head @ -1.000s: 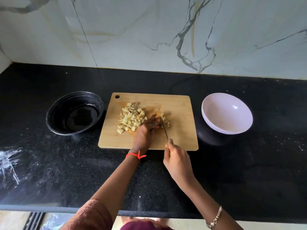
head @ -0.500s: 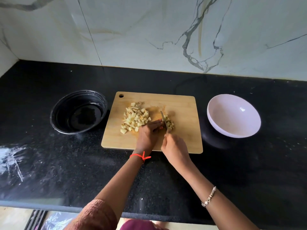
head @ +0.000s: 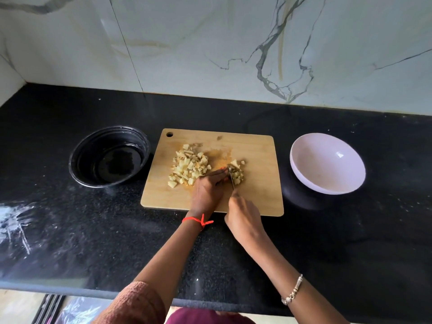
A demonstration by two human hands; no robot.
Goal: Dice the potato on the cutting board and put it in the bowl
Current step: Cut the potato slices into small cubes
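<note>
From my remote seat I see the board (head: 257,195) at mid-frame on the black counter (head: 350,242). The left hand (head: 207,192) lies on it, its fingers nearly straight and together, tips just left of the knife (head: 231,177). I cannot tell whether they pin a piece. The right hand (head: 243,216) is curled round the knife handle, blade tip down on the board. Most of the diced potato (head: 187,168) is heaped left of centre, with a smaller heap (head: 238,174) touching the blade's right side. The pink bowl (head: 327,164) sits right of the board, a black bowl (head: 109,157) left.

Knife (head: 231,178) — now farther forward, against potato dice (head: 238,175)
</note>
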